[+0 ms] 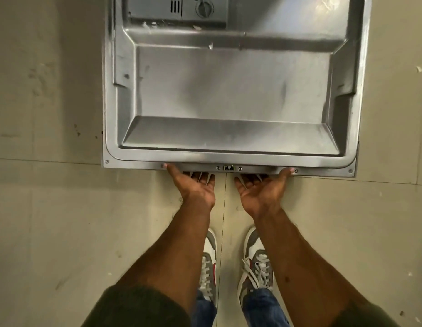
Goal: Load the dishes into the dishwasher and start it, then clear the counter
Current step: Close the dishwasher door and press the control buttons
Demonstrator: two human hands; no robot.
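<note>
No brand, label or readable writing shows anywhere on the dishwasher door (231,90).

Dishwasher door: lowered open, steel inner face up, filling the upper middle of the view. Its hinge end runs off the top of the frame; its free edge points toward the person. Rows of small screws along that free edge, with a small latch (229,168) at the middle of it. Detergent compartment (179,10) with a round cap sits near the far end of the door, left of centre.

Left hand (195,185): palm up, at the free edge just left of the latch. Thumb lies on top of the door edge; fingers go beneath it and are mostly hidden. The edge is pinched between thumb above and fingers below.

Right hand (259,188): mirror pose, palm up, just right of the latch, thumb over the edge, fingers tucked under. Same pinch on the door.

Both forearms reach straight out toward the door, roughly parallel, dark green sleeves (139,308) pushed up.

Below the door: beige tiled floor (52,208). Two grey and white sneakers (258,267) with red accents and blue jeans cuffs show between the forearms, near the door's free edge.
</note>
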